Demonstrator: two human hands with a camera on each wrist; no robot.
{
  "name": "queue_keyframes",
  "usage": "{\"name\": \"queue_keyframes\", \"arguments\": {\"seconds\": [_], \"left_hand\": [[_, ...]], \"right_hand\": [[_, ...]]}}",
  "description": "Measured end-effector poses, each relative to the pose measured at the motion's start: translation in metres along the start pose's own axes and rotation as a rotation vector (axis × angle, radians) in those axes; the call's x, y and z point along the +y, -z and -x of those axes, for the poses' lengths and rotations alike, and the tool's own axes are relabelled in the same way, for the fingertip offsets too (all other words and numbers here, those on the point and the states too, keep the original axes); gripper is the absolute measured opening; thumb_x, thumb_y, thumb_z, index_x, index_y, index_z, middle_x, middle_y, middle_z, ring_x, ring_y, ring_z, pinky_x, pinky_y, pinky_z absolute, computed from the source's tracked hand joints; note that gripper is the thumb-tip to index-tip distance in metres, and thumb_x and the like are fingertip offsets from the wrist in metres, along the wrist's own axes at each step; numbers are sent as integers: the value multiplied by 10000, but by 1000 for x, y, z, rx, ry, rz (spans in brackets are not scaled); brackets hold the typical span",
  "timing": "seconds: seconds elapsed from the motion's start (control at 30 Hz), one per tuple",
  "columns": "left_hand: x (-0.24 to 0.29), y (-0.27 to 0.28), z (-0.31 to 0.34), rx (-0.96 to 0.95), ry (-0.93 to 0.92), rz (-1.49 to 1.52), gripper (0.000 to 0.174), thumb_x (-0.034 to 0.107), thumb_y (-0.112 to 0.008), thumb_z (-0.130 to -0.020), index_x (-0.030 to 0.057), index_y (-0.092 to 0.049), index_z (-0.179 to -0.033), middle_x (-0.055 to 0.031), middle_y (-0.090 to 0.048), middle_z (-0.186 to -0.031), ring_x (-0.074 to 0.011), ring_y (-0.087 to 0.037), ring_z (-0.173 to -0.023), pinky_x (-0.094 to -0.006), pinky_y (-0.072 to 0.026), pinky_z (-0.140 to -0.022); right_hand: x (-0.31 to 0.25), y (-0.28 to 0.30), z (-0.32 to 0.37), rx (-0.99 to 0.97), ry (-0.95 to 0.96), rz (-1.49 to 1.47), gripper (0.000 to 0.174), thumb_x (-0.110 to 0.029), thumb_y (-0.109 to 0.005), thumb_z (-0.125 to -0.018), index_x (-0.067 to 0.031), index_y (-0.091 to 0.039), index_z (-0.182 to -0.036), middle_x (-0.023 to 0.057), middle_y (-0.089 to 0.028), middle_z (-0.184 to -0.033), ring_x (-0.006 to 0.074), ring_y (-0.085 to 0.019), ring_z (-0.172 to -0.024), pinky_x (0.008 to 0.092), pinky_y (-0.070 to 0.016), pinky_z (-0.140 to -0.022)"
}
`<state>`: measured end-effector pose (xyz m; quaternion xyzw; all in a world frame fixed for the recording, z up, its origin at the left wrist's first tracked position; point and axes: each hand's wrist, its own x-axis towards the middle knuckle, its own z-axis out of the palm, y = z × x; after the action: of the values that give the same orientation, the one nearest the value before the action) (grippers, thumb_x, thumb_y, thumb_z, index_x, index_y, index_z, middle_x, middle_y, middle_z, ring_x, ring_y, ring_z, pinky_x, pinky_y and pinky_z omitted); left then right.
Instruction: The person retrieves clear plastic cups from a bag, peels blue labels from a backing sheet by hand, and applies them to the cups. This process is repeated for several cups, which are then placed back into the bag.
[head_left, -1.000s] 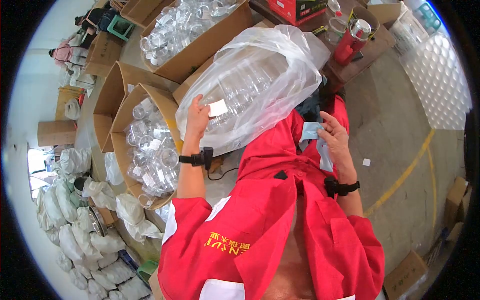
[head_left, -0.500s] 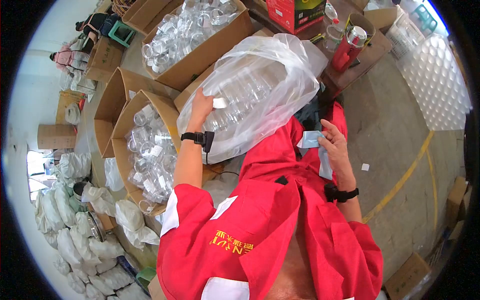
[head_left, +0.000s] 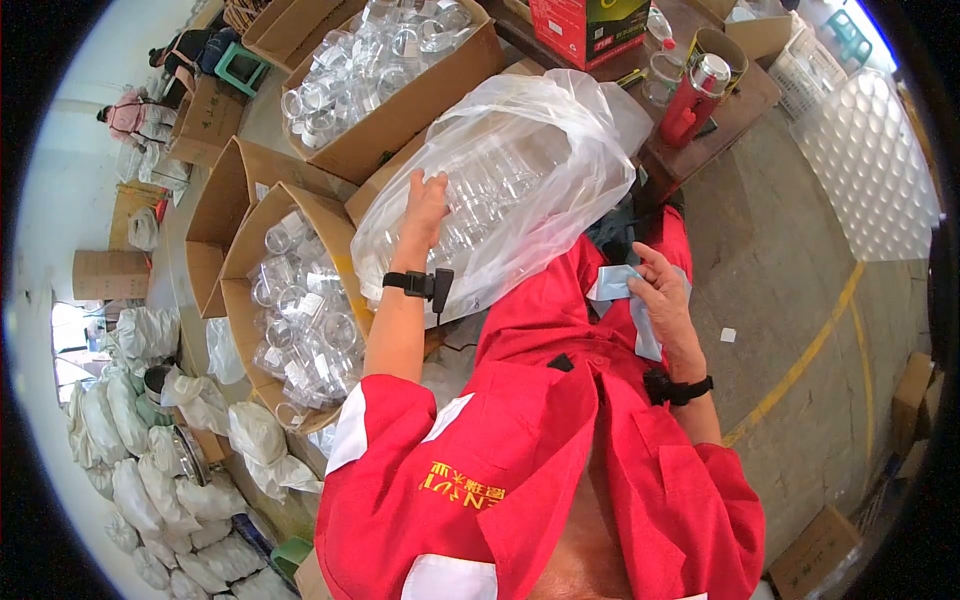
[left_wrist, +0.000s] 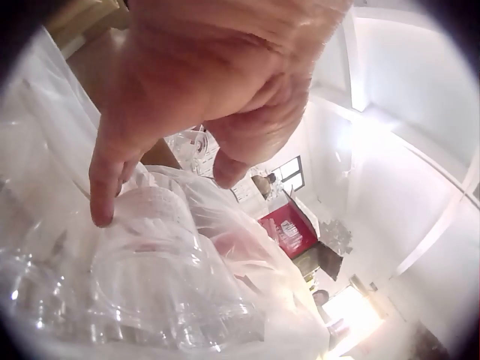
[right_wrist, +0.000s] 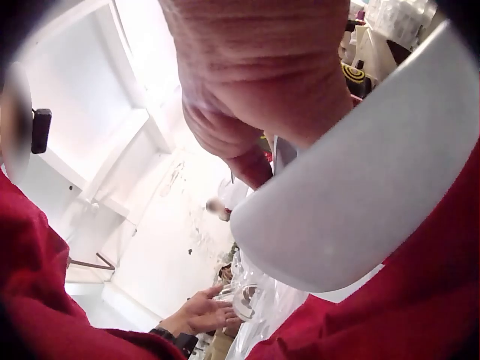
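Note:
My left hand (head_left: 427,212) is over a clear plastic bag (head_left: 520,262) full of clear plastic bottles (head_left: 487,190). In the left wrist view its fingers are extended with the thumb spread apart, and the fingertips are right at a bottle (left_wrist: 169,277) that has a whitish label (left_wrist: 154,206) on its side. Lower right, above the red trouser leg, my right hand (head_left: 668,305) pinches a light blue strip of label backing (head_left: 612,284) between thumb and finger. The strip's loose end hangs down and looms large and pale in the right wrist view.
Two cardboard boxes hold clear jars, one box (head_left: 345,378) left of the bag and one (head_left: 425,105) behind it. A red thermos (head_left: 690,110) and a red carton (head_left: 575,35) stand on a brown table. White sacks (head_left: 150,460) lie far left. A small white square (head_left: 728,335) lies on the floor.
A white label, held in the left fingers a second ago, was brought to a bottle and has left the fingers. The left hand has since shifted slightly right. The right hand keeps its strip.

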<state>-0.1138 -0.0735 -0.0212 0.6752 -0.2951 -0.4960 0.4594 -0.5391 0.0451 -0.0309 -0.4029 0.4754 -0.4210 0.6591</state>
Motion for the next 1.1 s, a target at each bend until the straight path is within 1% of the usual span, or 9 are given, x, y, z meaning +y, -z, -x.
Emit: {"name": "queue_keyframes", "arguments": {"seconds": [0.13, 0.2, 0.3, 0.43, 0.57, 0.7, 0.83, 1.0, 1.1], "left_hand": [[-41, -5, -17, 40, -200, -313, 867, 272, -675, -993, 4, -171, -1645, -281, -320, -1645, -413, -406, -1479, -486, -373, -1188], [-55, -16, -12, 367, -756, -905, 760, 228, -656, -995, -42, -269, -1591, -327, -412, -1579, -451, -433, -1457, -463, -368, -1189], [-18, -55, 60, 86, -890, -708, 701, 192, -633, -1012, -47, -297, -1580, -302, -482, -1538, -421, -465, -1443, -450, -371, -1185], [-23, -119, 141, -770, -351, -63, 585, 182, -597, -1060, 43, -379, -1585, -140, -578, -1489, -217, -536, -1376, -377, -405, -1166], [-45, -144, 151, -1102, 25, 190, 591, 133, -622, -1044, 68, -390, -1585, -91, -633, -1397, -179, -591, -1278, -342, -442, -1113], [-21, -133, 156, -1151, 9, 99, 640, 31, -660, -989, 81, -412, -1577, -21, -668, -1133, -126, -631, -1093, -311, -482, -1025], [-21, -129, 146, -1152, -34, -9, 649, 23, -663, -983, 79, -411, -1579, -16, -670, -1068, -118, -634, -1012, -296, -500, -963], [-9, -138, 140, -1256, -238, -228, 664, 63, -652, -1004, 70, -365, -1602, -32, -647, -972, -115, -608, -890, -310, -513, -825], [-2, -146, 135, -1274, -372, -397, 697, 77, -653, -1001, 66, -328, -1617, -53, -646, -943, -145, -614, -867, -327, -514, -799]], "right_hand": [[-7, -6, 1, -23, 7, 29, 575, 12, -645, -956, -18, -494, -1510, 78, -738, -1094, 129, -668, -961, 281, -529, -891], [-13, -8, 2, -57, 16, -26, 579, 9, -645, -955, -21, -492, -1513, 76, -734, -1092, 130, -667, -958, 281, -529, -889], [-27, -9, 5, -131, 23, -123, 588, 4, -645, -955, -32, -489, -1521, 52, -719, -1073, 118, -666, -956, 268, -528, -862], [-39, -15, 3, -201, 32, -286, 593, 8, -655, -947, -31, -496, -1517, 42, -718, -1071, 104, -668, -952, 251, -524, -846], [-45, -7, 3, -224, 101, -354, 598, 12, -656, -939, -22, -498, -1515, 55, -725, -1058, 113, -679, -935, 256, -533, -848], [-49, 15, 11, -196, 127, -346, 613, -2, -662, -927, -22, -497, -1517, 66, -732, -1085, 123, -688, -949, 261, -539, -846], [-52, 29, 17, -207, 115, -255, 645, -42, -687, -918, -24, -487, -1531, 80, -730, -1103, 140, -683, -995, 285, -534, -894], [-73, 27, 14, -340, 44, 171, 860, -331, -810, -886, -39, -408, -1588, 130, -725, -1200, 209, -646, -1181, 369, -490, -1035], [-84, 23, 10, -375, 59, 476, 935, -417, -837, -855, -51, -394, -1594, 155, -722, -1245, 272, -666, -1187, 397, -509, -1025]]}}
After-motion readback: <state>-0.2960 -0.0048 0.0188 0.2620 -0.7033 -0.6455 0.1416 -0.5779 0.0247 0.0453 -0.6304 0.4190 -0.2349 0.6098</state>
